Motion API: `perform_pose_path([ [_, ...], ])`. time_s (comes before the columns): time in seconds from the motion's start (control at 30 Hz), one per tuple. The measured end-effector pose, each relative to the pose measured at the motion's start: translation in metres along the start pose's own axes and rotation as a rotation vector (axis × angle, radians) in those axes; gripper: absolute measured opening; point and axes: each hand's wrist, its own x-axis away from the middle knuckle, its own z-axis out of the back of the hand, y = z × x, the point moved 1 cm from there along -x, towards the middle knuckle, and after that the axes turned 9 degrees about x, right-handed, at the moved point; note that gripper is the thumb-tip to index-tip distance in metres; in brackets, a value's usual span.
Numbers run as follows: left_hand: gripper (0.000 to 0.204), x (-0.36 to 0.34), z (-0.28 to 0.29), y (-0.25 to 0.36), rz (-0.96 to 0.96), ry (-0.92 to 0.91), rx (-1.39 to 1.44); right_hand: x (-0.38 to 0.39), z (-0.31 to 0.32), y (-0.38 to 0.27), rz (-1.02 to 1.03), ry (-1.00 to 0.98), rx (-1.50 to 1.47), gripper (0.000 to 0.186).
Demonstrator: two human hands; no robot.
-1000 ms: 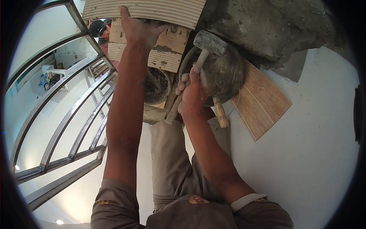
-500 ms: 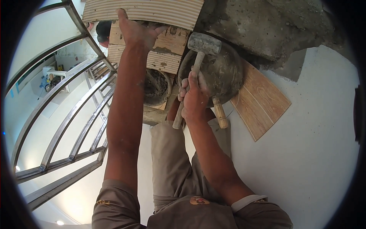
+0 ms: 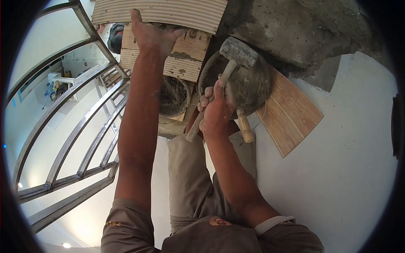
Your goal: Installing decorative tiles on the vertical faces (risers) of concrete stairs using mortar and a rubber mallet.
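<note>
At the upper left, my left hand [image 3: 152, 37] grips the near edge of a beige ridged tile [image 3: 168, 12]. One digit lies on its top face, while some fingers are hidden beneath the edge. My right hand [image 3: 217, 105] is closed round the handle of a mallet [image 3: 238, 52], its dusty grey head pointing away from me. Below the mallet head is a round, mortar-smeared basin [image 3: 257, 84]. A light wooden tool handle [image 3: 244, 126] sticks out over the basin's near rim; the rest of that tool cannot be made out.
A metal railing [image 3: 63, 156] curves along my left. Mortar-spotted tiles [image 3: 181, 67] form steps ahead, beside a bucket of mortar [image 3: 173, 95]. A wood-look tile [image 3: 293, 111] lies right of the basin. Rough concrete [image 3: 291, 33] is at the far right. Another person's dark-covered head [image 3: 115, 38] shows beyond the railing.
The mallet head has swung slightly to the right and tilted, with my right hand still round its handle. My left hand stays at the tile edge.
</note>
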Motion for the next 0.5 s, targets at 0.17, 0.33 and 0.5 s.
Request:
perform_pose_path([
  [0.17,0.088,-0.001,0.000,-0.004,-0.013,-0.006,0.014,-0.009,0.010,-0.002,0.015,-0.154,0.065,0.029],
  [0.33,0.101,0.007,0.020,-0.020,-0.072,-0.026,0.228,-0.022,0.036,-0.030,0.148,-0.012,0.291,0.028],
  [0.5,0.100,0.057,-0.015,-0.062,0.121,0.030,0.245,-0.048,0.051,-0.100,0.446,0.060,0.492,0.029],
])
